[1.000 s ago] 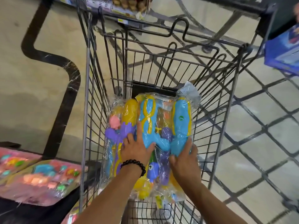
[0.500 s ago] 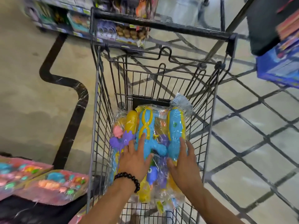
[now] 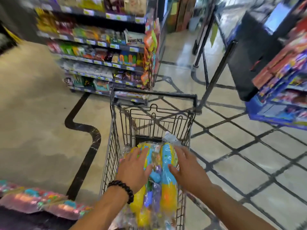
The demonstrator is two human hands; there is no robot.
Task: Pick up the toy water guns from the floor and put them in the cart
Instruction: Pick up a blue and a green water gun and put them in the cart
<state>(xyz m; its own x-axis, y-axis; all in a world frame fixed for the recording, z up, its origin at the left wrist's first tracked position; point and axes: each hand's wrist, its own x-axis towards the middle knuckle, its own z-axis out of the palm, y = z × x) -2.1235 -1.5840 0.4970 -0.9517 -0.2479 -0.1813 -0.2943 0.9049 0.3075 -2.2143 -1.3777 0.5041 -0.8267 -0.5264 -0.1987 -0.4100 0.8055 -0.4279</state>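
Hands higher; water guns blurred

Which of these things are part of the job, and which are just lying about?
Part of the job:
bagged toy water guns
wire cart
left hand and right hand, resting on the bags

Just lying about:
snack shelves
pink toy packs
blue display stand

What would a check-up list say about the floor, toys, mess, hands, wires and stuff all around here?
Surface: beige tiled floor with dark inlay lines.
Job's things: bagged toy water guns lie inside the wire cart.
Clutter: pink toy packs on a low dark surface, lower left.
Hands: left hand and right hand spread over the water guns, fingers straight; beaded bracelet on left wrist.
Cables: nothing seen.
Surroundings: blurred snack shelves, blue toy display.
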